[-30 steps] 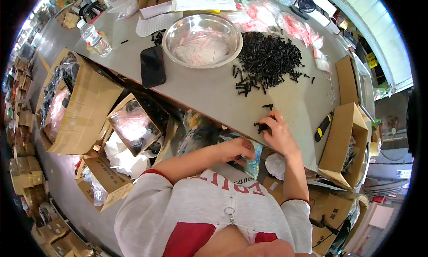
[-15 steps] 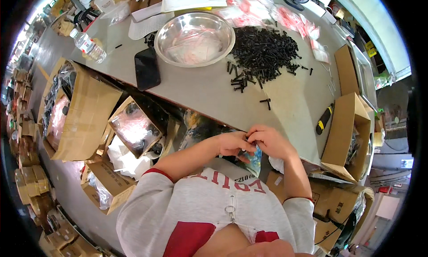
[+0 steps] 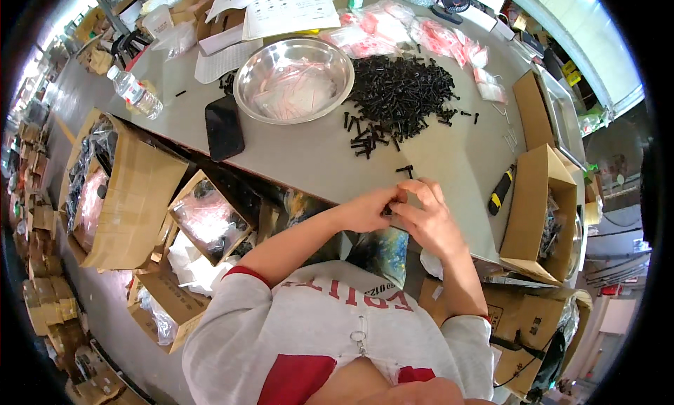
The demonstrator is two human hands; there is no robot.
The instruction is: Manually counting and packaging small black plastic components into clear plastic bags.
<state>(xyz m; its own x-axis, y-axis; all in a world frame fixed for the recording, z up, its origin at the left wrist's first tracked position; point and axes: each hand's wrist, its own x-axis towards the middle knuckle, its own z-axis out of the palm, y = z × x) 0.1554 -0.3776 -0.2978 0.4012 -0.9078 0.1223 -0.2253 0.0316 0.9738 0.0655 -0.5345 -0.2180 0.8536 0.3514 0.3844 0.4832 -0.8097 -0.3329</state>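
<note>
Just below centre of the frame, at the near table [image 3: 449, 159] edge, both hands are meeting – left hand [image 3: 368, 210] and right hand [image 3: 428, 219] are pinching together on a small dark piece [image 3: 387, 210], prob. one of the black screws, w/ fingertips closed tight on it from both sides. It's too small to say exactly what's being done to it; looks like the step in hand is fitting or bagging a single screw. A couple of loose screws [image 3: 405, 170] are lying just above the hands, and the big screw pile [image 3: 400, 92] is sitting upper centre, beside the steel bowl [image 3: 293, 82] holding pinkish bags. Next move, as I judge it, calls for a steady pinch – the piece is tiny and hanging right over the table edge, so a slip drops it into the lap or the boxes [image 3: 203, 215] at lower left.
</note>
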